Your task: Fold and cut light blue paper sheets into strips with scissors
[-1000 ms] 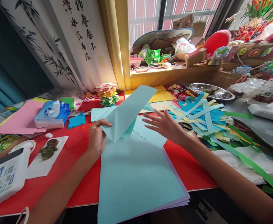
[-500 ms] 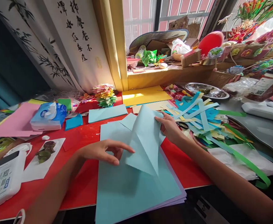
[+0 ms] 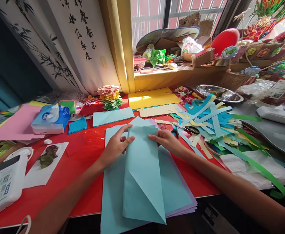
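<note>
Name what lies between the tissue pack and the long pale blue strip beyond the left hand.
In the head view, a small bright blue paper stack lies between the tissue pack and the pale blue strip.

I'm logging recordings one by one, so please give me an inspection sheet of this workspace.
Surface: red tabletop, paper over much of it.
Job's things: folded light-blue sheet, lying over larger light-blue paper with purple paper beneath.
Clutter: paper strips at right, scissors beside them; tissue pack at left.
Hands: left hand and right hand hold the folded sheet's upper end, one per side.
Cables: white cord-like loop behind a white box; cannot confirm a cable.
Surroundings: window above a crowded sill.
</note>
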The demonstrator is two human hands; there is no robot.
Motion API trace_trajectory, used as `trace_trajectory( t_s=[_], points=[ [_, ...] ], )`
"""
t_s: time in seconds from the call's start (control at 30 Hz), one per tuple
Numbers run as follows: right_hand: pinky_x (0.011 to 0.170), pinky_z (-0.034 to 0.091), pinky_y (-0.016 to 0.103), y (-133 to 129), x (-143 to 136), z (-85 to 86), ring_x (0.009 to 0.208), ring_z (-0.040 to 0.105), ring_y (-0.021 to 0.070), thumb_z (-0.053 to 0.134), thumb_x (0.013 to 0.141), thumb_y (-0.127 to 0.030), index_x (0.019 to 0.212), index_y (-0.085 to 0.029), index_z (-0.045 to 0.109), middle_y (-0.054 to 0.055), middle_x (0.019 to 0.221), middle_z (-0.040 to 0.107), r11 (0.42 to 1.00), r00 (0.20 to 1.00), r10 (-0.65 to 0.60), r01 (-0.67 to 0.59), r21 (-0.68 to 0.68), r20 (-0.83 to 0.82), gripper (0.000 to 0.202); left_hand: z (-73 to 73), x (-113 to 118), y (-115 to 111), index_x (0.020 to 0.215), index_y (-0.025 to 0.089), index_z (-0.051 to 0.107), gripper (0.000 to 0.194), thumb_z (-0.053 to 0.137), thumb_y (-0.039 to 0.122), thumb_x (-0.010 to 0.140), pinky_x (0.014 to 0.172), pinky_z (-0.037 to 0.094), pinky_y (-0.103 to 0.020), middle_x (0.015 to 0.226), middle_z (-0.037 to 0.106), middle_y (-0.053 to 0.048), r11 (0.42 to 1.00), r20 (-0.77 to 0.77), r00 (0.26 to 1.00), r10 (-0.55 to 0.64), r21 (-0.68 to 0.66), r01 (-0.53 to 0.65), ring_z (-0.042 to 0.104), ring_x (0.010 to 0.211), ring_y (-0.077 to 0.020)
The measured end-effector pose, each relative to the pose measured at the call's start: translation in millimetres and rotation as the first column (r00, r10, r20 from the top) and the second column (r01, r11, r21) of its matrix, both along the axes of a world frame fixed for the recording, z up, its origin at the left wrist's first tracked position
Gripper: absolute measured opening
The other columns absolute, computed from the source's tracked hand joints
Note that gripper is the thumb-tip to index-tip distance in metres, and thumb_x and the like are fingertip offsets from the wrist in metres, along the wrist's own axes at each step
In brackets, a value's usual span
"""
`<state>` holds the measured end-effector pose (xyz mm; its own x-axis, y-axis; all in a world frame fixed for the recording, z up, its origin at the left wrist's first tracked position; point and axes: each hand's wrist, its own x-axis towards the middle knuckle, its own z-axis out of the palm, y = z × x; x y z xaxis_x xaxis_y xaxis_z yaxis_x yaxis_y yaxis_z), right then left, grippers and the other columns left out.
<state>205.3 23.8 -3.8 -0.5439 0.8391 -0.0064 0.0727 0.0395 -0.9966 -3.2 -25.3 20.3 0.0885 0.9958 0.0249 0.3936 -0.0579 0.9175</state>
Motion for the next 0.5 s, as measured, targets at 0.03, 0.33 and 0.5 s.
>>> trace_trajectory(
  t_s=[0.03,0.33,0.5],
  points=[
    [0.050,0.044,0.024,-0.7,-0.3,-0.3,0.058,0.057,0.0122,0.058,0.075,-0.049,0.073,-0.016,0.059,0.001,0.067,0.060,1.000,1.000,-0.005,0.005,0.009,0.020,0.033,-0.4,0.1,-0.3,0.126,0.036,0.041,0.051,0.054,0.048,0.078,0.043,0.040,-0.019,0.123,0.044,-0.004,1.000,0.034,0.999,0.007,-0.017,-0.006,0.051,0.064,-0.0080],
    [0.054,0.041,0.022,-10.5,-3.6,8.1,0.063,0.049,0.0092,0.056,0.078,-0.047,0.078,-0.016,0.054,-0.001,0.072,0.051,0.998,0.991,-0.067,0.069,0.010,-0.117,0.031,-1.2,0.8,0.9,0.110,0.029,0.049,0.036,0.057,0.044,0.077,0.038,0.033,-0.017,0.100,0.045,0.001,0.998,0.201,0.978,0.061,0.002,-0.063,0.043,0.052,-0.0030],
    [0.051,0.037,0.020,-14.0,-4.1,12.4,0.057,0.041,0.0072,0.056,0.078,-0.047,0.065,-0.016,0.048,-0.003,0.063,0.041,0.991,0.986,-0.123,0.127,0.032,-0.112,0.035,1.3,7.6,-5.1,0.105,0.027,0.050,0.032,0.057,0.042,0.077,0.036,0.033,-0.017,0.096,0.044,0.002,0.996,0.229,0.970,0.086,0.020,-0.093,0.042,0.050,-0.0027]
  ],
)
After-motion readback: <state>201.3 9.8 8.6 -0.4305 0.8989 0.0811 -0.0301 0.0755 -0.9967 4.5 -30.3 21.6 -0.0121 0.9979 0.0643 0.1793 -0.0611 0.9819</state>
